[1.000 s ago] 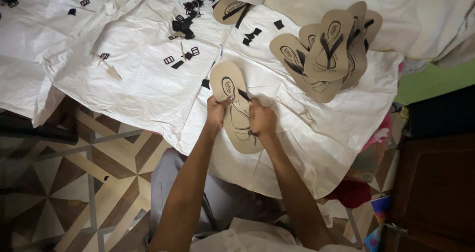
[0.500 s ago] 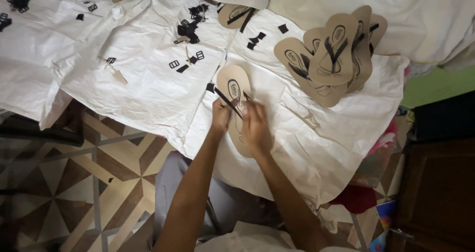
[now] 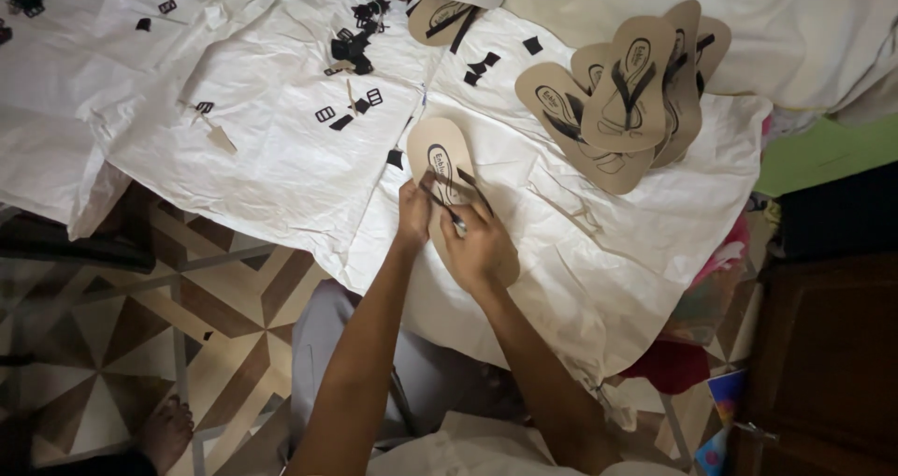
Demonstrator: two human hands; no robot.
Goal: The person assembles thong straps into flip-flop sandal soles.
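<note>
Tan sole [image 3: 447, 172] pinned on bench [image 3: 281, 158] by left hand [image 3: 413, 212]; black strap [image 3: 447, 207] pinched by right hand [image 3: 477, 244]. Sandal pile [image 3: 622, 102] well apart.

Tan sandal sole [image 3: 447, 163], black strap [image 3: 447, 205], white sheet [image 3: 271, 158], brown-and-cream geometric floor [image 3: 140, 326]

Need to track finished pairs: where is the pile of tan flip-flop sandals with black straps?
The pile of tan flip-flop sandals with black straps lies upper right on the white sheet, beyond the right hand.
</note>
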